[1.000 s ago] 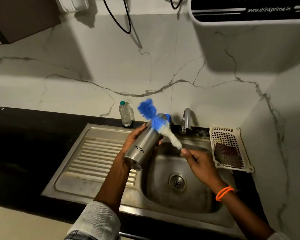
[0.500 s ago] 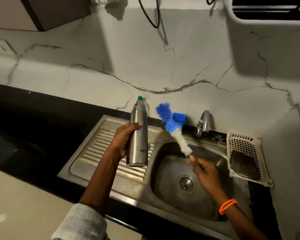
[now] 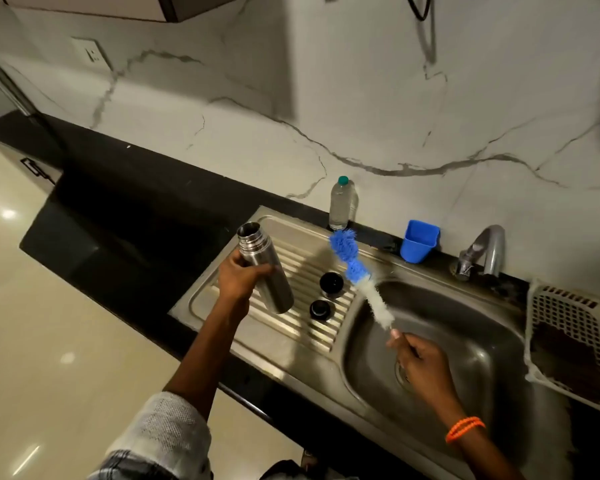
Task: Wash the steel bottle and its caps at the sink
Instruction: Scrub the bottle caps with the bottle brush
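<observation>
A: Steel, brushed and dull-shining: the bottle [image 3: 265,268] is tilted, open threaded mouth up and far-left, over the ribbed drainboard [image 3: 302,271] left of the basin. The left hand [image 3: 239,277] has its grip wrapped round the body.

B: And the right hand [image 3: 421,356]?

A: Its grip is clenched on the bottle brush [image 3: 361,277], blue head clear of the mouth. Scrubbing looks done or paused; I'd say rinsing comes next, needing the tap [image 3: 482,251]. Two dark caps [image 3: 326,294] sit on the drainboard just right of the bottle.
</observation>
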